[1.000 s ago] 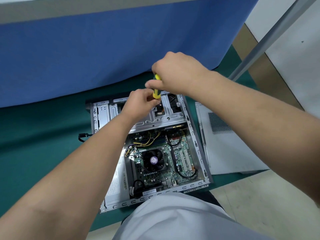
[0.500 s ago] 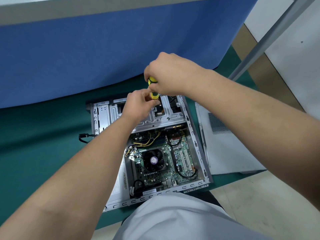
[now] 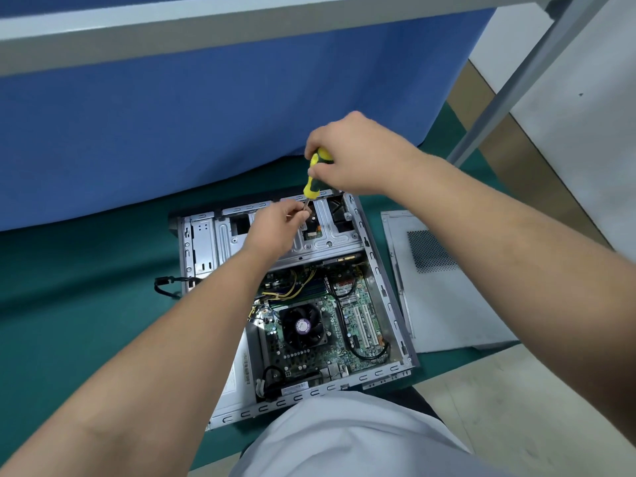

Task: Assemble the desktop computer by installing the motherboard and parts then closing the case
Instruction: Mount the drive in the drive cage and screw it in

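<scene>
Beyond our fingers we see a broad blue fabric panel (image 3: 206, 125) topped by a pale grey flat rail (image 3: 241, 25). To their right a slanted grey metal post (image 3: 509, 84) runs past a white wall (image 3: 585, 98). Below lies a dark green mat (image 3: 75, 304), meeting pale beige flooring (image 3: 516, 407).

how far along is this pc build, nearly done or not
Past halfway, it seems. The motherboard with its cooler fan and cables sits in the case. Now the right hand works a yellow screwdriver at the drive bracket, the left hand steadying its tip. The side panel lies off, unfitted.
</scene>
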A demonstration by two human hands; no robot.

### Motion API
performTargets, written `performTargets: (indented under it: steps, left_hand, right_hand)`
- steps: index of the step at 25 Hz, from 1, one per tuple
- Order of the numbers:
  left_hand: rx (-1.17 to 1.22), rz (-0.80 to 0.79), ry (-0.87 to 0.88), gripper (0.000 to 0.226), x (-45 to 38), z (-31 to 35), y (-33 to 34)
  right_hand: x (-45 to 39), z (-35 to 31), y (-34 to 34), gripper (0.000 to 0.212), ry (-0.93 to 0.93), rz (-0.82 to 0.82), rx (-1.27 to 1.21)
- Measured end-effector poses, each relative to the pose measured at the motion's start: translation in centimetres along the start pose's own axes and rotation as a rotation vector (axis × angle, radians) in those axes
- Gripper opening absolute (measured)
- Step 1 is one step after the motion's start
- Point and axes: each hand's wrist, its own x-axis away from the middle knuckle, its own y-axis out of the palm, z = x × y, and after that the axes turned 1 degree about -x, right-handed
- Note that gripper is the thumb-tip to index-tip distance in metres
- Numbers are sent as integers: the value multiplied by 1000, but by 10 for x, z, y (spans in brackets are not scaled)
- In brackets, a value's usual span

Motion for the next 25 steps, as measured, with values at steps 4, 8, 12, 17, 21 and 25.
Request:
performTargets:
  steps: [4,8,12,17,21,25]
  left_hand:
    - [-81,154,238,19,-2,13,-12]
    - [-503,199,588,18,-20,47,-4]
    - [-534,140,654,24,-43,67,21]
    - [-575,32,148,44,-87,35,38]
    - [-732,114,90,48,-96,20,56]
    - [-844,215,139,47,-97,8,67]
  right_hand:
    - [40,52,0,18,170,23,-160]
    - [71,82,53,24,325,-189,-286]
    - [80,109,115,17,685,-195,-732]
    - [74,170,148,16,938,-104,-1017]
    - [36,226,171,14,981,35,-1060]
    - [-20,284,197,26,962,92,-816]
